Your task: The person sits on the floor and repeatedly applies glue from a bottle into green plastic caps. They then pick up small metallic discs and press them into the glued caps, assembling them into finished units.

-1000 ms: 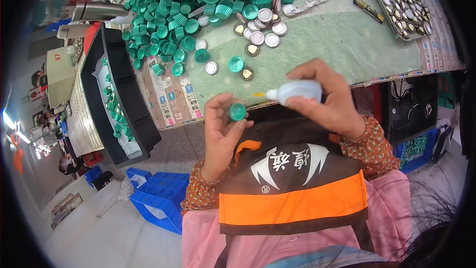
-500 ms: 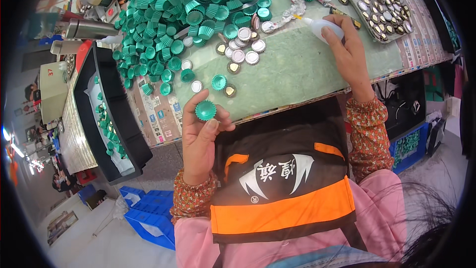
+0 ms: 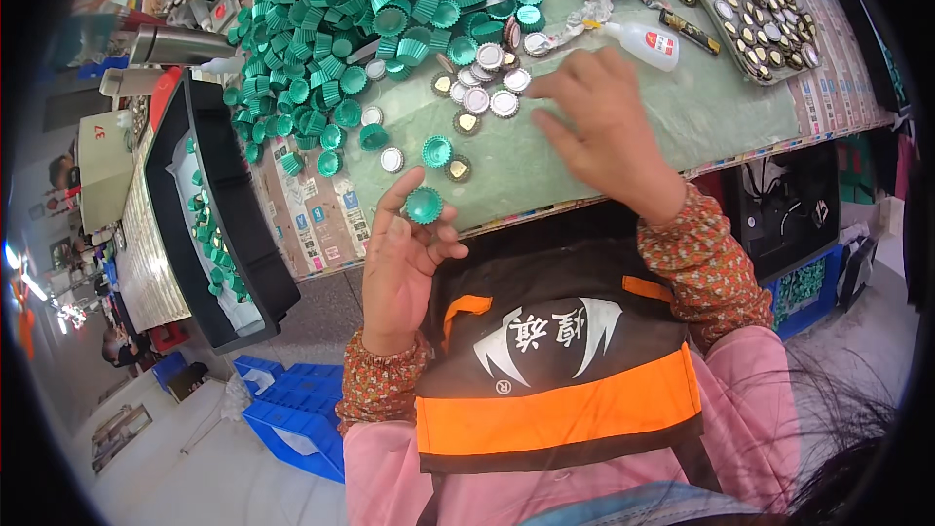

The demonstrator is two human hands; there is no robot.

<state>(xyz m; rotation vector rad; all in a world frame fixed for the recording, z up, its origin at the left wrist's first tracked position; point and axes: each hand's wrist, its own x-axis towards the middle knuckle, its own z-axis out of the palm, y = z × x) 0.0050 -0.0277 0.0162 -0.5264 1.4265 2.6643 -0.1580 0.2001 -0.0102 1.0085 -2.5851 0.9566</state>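
Between the fingers of my left hand (image 3: 401,253) is a small green fluted cup (image 3: 425,205), its hollow side up, held just past the table's near edge. My right hand (image 3: 609,127) is empty, fingers apart, over the table. Its fingertips are close to a cluster of fluted caps (image 3: 504,103), some showing white faces and some gold pieces. Beyond that hand, a white squeeze bottle (image 3: 648,45) with a yellow tip lies on its side. Two loose pieces, a green cup (image 3: 437,151) and a dark cap (image 3: 458,169), rest near my left hand.
A large heap of green cups (image 3: 341,29) covers the far left of the table. A tray of dark caps (image 3: 745,5) stands at the far right, with a black tube (image 3: 690,31) beside it. A black bin (image 3: 255,263) stands left; blue crates (image 3: 302,409) sit below.
My right hand has let go of the squeeze bottle, leaving it on the table, and moved left toward the caps. My left hand still holds the green cup, shifted slightly right and up.
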